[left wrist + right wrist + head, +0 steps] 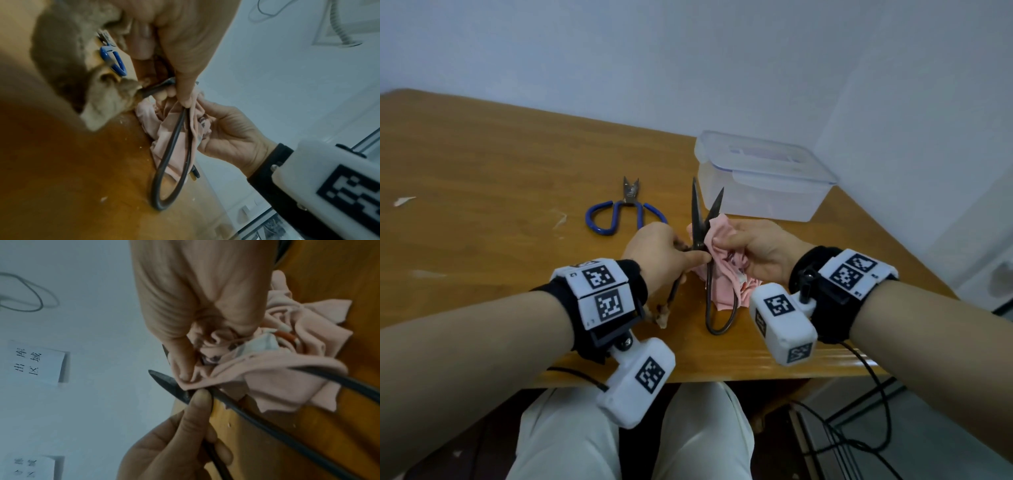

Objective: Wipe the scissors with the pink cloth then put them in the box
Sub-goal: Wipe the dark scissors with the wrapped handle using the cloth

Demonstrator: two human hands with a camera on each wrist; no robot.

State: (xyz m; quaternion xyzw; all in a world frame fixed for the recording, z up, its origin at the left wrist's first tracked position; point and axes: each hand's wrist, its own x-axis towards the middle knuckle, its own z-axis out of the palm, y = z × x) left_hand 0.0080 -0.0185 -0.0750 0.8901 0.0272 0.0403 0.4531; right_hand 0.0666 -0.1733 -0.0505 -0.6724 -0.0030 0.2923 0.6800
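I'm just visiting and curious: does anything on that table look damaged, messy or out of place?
Yes. The box has its lid on, though scissors should go inside. Pale scraps and crumbs litter the wooden table. The dark scissors, gripped by the left hand, look dull and tarnished.

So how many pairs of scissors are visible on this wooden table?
2. The dark metal scissors are held blades-up at the table's centre by the left hand, against the pink cloth. The blue-handled scissors lie flat just left. The lidded translucent plastic box may hide more.
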